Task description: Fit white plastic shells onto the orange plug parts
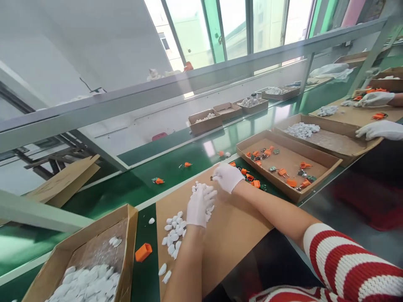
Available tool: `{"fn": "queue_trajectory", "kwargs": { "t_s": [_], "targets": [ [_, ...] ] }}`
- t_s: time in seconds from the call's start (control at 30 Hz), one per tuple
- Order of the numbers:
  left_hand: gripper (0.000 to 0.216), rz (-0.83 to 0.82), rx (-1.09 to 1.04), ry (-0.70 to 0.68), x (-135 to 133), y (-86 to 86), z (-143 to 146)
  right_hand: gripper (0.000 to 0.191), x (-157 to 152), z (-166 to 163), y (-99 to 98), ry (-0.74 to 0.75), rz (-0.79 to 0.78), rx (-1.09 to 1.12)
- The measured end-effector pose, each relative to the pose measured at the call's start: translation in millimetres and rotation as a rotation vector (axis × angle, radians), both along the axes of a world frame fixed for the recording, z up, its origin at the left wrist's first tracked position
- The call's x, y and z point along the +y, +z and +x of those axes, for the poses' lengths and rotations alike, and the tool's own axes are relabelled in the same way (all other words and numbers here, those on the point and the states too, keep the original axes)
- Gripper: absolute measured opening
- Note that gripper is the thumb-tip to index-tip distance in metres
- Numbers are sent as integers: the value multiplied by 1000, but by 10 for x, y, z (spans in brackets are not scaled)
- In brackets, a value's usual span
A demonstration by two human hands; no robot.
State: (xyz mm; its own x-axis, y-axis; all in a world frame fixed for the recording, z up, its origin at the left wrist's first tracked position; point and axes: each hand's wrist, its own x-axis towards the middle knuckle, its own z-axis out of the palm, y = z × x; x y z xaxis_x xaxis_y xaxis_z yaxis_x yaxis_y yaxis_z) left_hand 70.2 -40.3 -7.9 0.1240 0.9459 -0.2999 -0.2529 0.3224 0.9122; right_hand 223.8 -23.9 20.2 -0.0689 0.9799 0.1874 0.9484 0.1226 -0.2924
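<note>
My left hand (pixel 197 205), in a white glove, is over a cluster of small white plastic pieces (pixel 209 213), its fingers bent and close together. Whatever lies inside those fingers is hidden. My right hand (pixel 229 178), also gloved, pinches a small dark part (pixel 212 178) at its fingertips, just right of the left hand. Both are above a brown cardboard sheet (pixel 233 226). More white shell-like pieces (pixel 174 235) lie loose left of my left wrist. Beside my right hand is a heap of orange plug-like parts (pixel 250 177) with dark green bits.
An open box of white pieces (pixel 128 251) stands at left, near an orange housing (pixel 143 252). A shallow box (pixel 283 147) holds orange parts at right. Two orange parts (pixel 159 181) lie on the green belt (pixel 126 188). A co-worker's gloved hand (pixel 382 131) touches another box.
</note>
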Motion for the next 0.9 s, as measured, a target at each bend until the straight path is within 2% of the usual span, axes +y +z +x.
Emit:
{"fn": "queue_trajectory", "kwargs": {
  "t_s": [0.1, 0.2, 0.3, 0.37, 0.43, 0.47, 0.53, 0.6, 0.7, 0.83, 0.9],
  "targets": [
    [30, -46, -114, -32, 42, -32, -35, 22, -50, -126, -124, 138, 61, 12],
    [34, 7, -156, 17, 95, -108, -56, 24, -50, -178, -285, 270, 95, 48],
    [38, 101, -226, 25, 169, -242, -54, 24, -24, -107, -420, 326, 179, 373],
    [39, 141, -256, -1, 191, -312, -45, 33, -5, -23, -484, 277, 220, 634],
    [40, 167, -315, -25, 177, -325, -35, 40, 29, 55, -529, 245, 229, 728],
    [41, 175, -347, -43, 159, -306, -30, 42, 52, 86, -544, 221, 231, 798],
    [41, 165, -360, -58, 111, -234, -19, 43, 96, 128, -552, 84, 204, 1120],
    [44, 144, -342, -37, 61, -152, -9, 44, 110, 146, -527, 11, 130, 1281],
    [44, 123, -347, -13, 17, -81, -6, 39, 45, 140, -444, 3, 120, 1238],
    [35, 23, -354, 28, 30, -83, -15, 42, -98, 73, -348, 106, 322, 1104],
    [35, -3, -341, 28, 40, -96, -14, 43, -155, 33, -328, 170, 354, 1072]
  ]
}}
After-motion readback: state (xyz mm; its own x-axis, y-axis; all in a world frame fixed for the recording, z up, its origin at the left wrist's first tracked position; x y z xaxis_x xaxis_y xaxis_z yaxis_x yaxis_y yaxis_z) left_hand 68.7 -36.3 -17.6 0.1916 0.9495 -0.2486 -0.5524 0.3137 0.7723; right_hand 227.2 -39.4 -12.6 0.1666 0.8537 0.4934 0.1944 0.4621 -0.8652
